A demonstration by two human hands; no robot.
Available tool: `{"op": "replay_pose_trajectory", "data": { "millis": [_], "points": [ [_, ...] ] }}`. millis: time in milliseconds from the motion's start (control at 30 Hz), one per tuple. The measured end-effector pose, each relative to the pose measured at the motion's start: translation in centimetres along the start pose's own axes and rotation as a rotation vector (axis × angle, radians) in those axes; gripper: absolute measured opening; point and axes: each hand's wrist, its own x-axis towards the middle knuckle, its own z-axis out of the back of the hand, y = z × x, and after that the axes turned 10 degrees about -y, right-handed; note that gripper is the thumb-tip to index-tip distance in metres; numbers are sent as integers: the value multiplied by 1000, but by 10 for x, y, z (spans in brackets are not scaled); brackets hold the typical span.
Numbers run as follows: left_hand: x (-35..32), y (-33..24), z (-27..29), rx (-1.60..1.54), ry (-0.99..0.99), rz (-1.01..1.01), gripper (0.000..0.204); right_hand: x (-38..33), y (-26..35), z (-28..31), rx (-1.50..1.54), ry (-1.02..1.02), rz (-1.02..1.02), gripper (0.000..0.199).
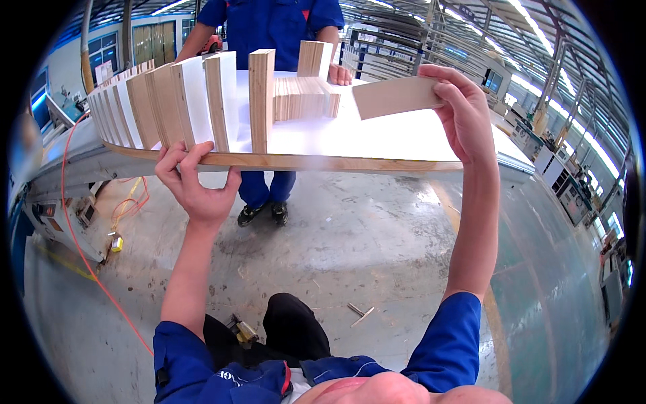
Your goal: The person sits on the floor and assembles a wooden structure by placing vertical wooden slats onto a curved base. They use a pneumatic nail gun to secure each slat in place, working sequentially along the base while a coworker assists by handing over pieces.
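Between the thumb and fingers of my right hand point(461, 108) is a thin, flat beige wooden piece point(396, 97), raised above the right part of a white board point(397, 143). My left hand point(200, 182) grips the wood-edged near side of that board, fingers bent over the top and thumb lower down. Just beyond its fingertips, a row of upright plywood strips point(159, 101) with some white faces runs along the left. A single plywood strip point(260, 101) stands apart at their right. Behind it lies a stack of thin wooden pieces point(303, 99), with a plywood block point(314, 59) upright at its back.
Across the board stands a person in blue workwear point(276, 34), one hand point(340, 74) on the surface. An orange hose point(101, 283) trails down at left, near a yellow tape measure point(117, 242). A small metal tool point(361, 314) lies on the floor. Racks point(390, 50) stand behind.
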Motion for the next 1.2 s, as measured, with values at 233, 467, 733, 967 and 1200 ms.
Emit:
{"op": "replay_pose_trajectory", "data": {
  "millis": [233, 467, 733, 967, 1200],
  "points": [
    [-1, -3, -2, -23, 16, 18, 58, 9, 22, 0, -38, 12, 116, 31],
    [-1, -5, 2, -19, 5, 37, 58, 29, 47, 23, -817, 154, 342, 26],
    [3, -3, 3, -53, 19, 69, 56, 16, -10, -11, -675, 87, 373, 71],
    [6, -8, 1, -40, -2, 55, 58, -15, -4, -5, -526, 314, -103, 58],
    [4, -4, 1, -44, -14, 32, 58, -19, 7, -8, -517, 422, -88, 54]
  ]
}}
